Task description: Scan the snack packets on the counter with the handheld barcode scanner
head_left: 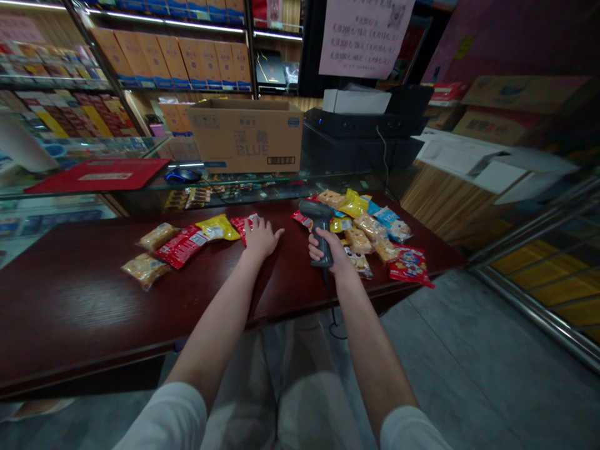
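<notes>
A black corded handheld barcode scanner (319, 220) sits gripped in the right hand (329, 251), fingers curled round its handle, at the edge of a heap of shiny snack packets (370, 230) on a dark red wooden counter (94, 300). The left hand (260, 240) lies spread, palm down, its fingertips (253, 220) on a red foil packet (240, 224). Beyond stands a brown cardboard box (246, 137) on a glass display case (262, 180).

Dim room, strip lights (154, 24) glaring, edges bowed.
</notes>
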`<state>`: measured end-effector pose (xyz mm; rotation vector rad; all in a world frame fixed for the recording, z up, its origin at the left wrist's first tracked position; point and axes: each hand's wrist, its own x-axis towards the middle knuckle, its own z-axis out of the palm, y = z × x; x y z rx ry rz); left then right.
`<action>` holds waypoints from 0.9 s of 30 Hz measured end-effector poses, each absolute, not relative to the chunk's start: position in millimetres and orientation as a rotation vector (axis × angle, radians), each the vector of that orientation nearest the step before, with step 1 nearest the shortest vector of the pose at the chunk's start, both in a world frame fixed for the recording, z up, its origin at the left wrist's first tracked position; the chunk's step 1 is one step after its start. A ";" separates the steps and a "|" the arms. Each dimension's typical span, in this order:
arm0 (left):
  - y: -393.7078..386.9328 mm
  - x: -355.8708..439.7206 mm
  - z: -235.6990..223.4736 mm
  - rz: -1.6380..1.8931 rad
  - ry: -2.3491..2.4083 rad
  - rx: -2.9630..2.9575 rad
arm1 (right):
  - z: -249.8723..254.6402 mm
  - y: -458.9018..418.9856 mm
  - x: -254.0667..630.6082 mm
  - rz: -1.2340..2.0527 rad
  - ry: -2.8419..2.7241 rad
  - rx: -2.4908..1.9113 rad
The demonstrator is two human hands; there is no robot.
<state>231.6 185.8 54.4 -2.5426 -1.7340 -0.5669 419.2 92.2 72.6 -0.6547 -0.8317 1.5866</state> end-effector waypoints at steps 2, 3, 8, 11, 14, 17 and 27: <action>192.5 228.0 43.9 -0.710 -1.846 -2.460 | 73.1 91.8 419.9 1.592 -0.821 -0.648; 196.4 225.0 39.4 -0.818 -1.863 -2.422 | 73.6 91.4 420.3 1.593 -0.812 -0.646; 206.9 217.3 30.9 -1.273 -1.870 -2.259 | 77.6 88.7 423.9 1.580 -0.741 -0.642; 200.1 232.9 35.9 -1.231 -1.801 -2.374 | 79.6 88.2 426.5 1.565 -0.712 -0.618; 189.2 259.7 39.0 -1.095 -1.471 -2.772 | 79.7 88.9 428.2 1.555 -0.709 -0.584; 181.6 281.4 36.4 -0.869 -1.237 -3.059 | 78.4 89.5 428.7 1.532 -0.723 -0.571; 171.4 269.9 53.8 -1.179 -1.521 -2.577 | 82.0 85.8 426.7 1.523 -0.718 -0.617</action>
